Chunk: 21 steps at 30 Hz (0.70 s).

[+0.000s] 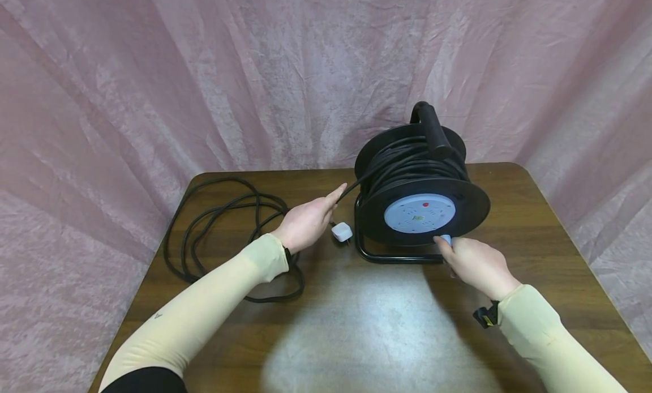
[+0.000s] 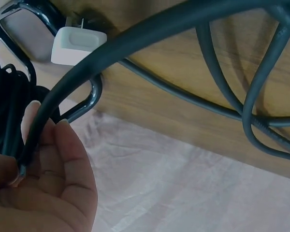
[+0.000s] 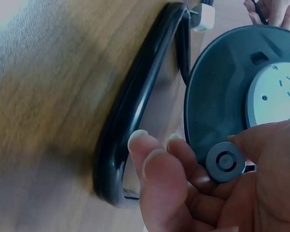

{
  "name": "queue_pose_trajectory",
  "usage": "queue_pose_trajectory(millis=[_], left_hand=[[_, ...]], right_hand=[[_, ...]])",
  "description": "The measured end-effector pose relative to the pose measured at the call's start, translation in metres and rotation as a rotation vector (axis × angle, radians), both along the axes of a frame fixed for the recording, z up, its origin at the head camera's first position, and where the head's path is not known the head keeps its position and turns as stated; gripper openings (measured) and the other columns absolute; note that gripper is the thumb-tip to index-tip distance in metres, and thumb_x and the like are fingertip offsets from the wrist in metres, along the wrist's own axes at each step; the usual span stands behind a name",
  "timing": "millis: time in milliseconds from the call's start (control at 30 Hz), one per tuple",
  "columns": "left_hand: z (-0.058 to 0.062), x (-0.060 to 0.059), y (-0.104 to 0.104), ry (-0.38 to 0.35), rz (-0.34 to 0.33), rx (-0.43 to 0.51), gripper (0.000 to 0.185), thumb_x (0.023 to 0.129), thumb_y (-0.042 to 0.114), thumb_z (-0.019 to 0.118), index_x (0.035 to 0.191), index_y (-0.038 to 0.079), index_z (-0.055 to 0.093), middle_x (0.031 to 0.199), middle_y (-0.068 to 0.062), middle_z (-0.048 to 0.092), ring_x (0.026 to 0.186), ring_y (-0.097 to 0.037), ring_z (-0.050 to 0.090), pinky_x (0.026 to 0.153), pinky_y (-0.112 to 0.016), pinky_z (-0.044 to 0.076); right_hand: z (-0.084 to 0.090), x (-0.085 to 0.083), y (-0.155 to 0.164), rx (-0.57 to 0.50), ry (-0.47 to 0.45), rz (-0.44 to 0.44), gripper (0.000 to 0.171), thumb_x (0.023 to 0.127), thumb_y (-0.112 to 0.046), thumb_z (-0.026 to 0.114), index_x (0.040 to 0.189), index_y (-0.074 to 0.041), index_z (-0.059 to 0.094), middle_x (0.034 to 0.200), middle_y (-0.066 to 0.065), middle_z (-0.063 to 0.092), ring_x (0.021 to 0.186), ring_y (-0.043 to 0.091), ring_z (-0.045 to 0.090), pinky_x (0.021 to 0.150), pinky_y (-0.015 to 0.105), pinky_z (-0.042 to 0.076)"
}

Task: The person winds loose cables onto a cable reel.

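Observation:
A black cable reel (image 1: pixel 471 209) stands upright on its tubular frame (image 1: pixel 397 259), with a pale blue socket panel (image 1: pixel 420 212) on its front. Thick turns of black cable fill the drum. Between the thumb and fingers of my left hand (image 1: pixel 308 220), left of the reel, runs the cable (image 2: pixel 116 44); from there it stretches up to the drum. My right hand (image 1: pixel 481 265) grips the small crank knob (image 3: pixel 225 162) at the reel's lower front edge, thumb on one side and fingers on the other. A white plug (image 1: pixel 342 231) lies between the left hand and the frame.
Loose loops of cable (image 1: pixel 277 298) spread over the left of the wooden table (image 1: pixel 387 336), partly behind the left forearm. Above the drum rises the reel's carrying handle (image 1: pixel 434 129). Pink curtains (image 1: pixel 305 76) hang around the back and sides of the table.

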<state>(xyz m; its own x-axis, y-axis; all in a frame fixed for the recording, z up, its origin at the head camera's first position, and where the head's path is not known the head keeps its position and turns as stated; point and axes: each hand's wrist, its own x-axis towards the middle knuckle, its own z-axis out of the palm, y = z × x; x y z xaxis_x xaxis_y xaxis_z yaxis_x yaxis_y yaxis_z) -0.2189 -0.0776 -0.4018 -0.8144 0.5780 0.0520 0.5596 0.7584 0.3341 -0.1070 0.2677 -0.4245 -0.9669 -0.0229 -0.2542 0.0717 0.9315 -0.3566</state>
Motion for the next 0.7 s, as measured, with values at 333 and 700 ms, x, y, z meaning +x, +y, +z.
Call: queue_pose_trajectory(millis=[333,700], left_hand=[[0.004,-0.008,0.001,0.029,0.015,0.028,0.044,0.113,0.027,0.042,0.157,0.026,0.042,0.141,0.000,0.063,0.118,-0.018,0.065,0.086,-0.043,0.056],[0.001,-0.009,0.004,0.031,0.022,0.019,0.048,0.113,0.025,0.041,0.161,0.025,0.035,0.128,-0.003,0.068,0.096,-0.015,0.067,0.068,-0.038,0.055]], right_hand=[[-0.007,-0.002,-0.006,0.009,-0.003,0.017,0.078,0.107,-0.062,0.019,0.060,-0.016,0.061,0.058,-0.005,0.061,0.057,0.019,0.055,0.049,0.040,0.041],[-0.012,-0.003,-0.014,-0.021,-0.019,0.019,0.076,0.109,-0.058,0.022,0.059,-0.015,0.061,0.056,-0.004,0.060,0.053,0.017,0.055,0.049,0.038,0.041]])
